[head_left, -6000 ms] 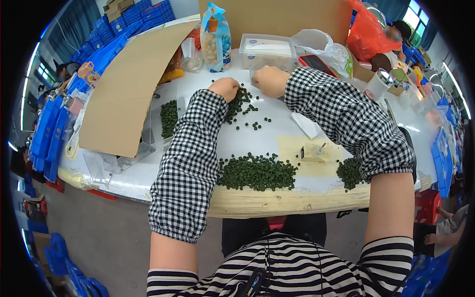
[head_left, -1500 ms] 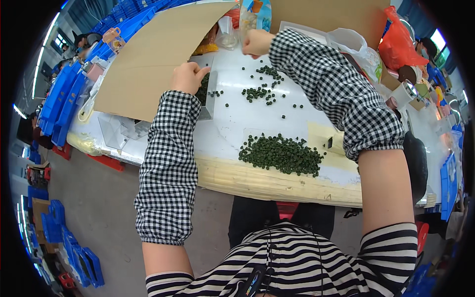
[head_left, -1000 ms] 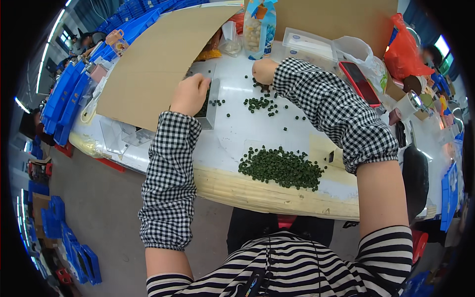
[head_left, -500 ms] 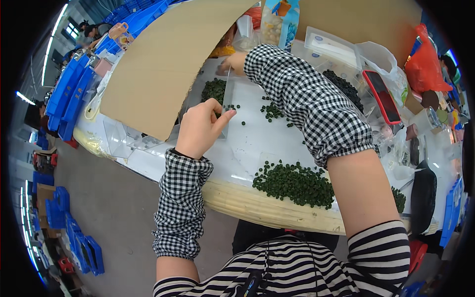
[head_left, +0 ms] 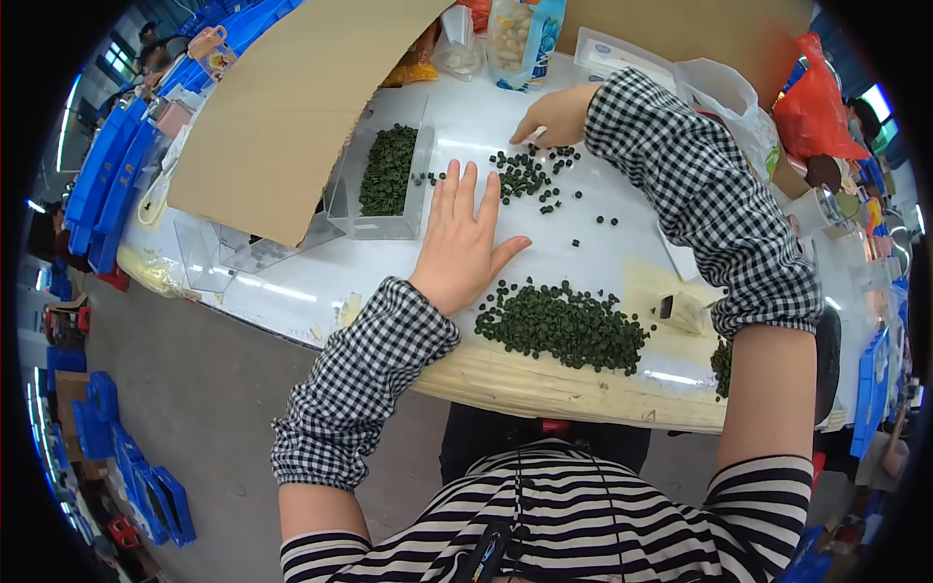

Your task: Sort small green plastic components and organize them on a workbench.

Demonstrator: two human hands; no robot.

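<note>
My left hand point(head_left: 462, 236) is spread flat, palm down, over the white table, its fingertips near a few stray dark green pellets. Just left of it stands a clear plastic box point(head_left: 379, 228) that holds a heap of small dark green pellets point(head_left: 389, 175). Farther back, my right hand point(head_left: 559, 118) reaches down to the tabletop with fingers apart, at the far edge of a loose scatter of pellets point(head_left: 525, 177); its fingertips are partly hidden. Nearest me lies a larger pile of the pellets point(head_left: 564, 328) by the table's front edge.
A cardboard sheet point(head_left: 282, 126) slants over the left side, partly covering clear trays. Behind stand a blue bag point(head_left: 525, 44) of pale pieces and a white plastic bag point(head_left: 724, 97). A red bag point(head_left: 816, 97) sits at the far right. My right sleeve hides part of the table.
My right hand has left the box's far side and moved right, to the scattered pellets. My left hand has come off the box's near wall, moved right and spread its fingers.
</note>
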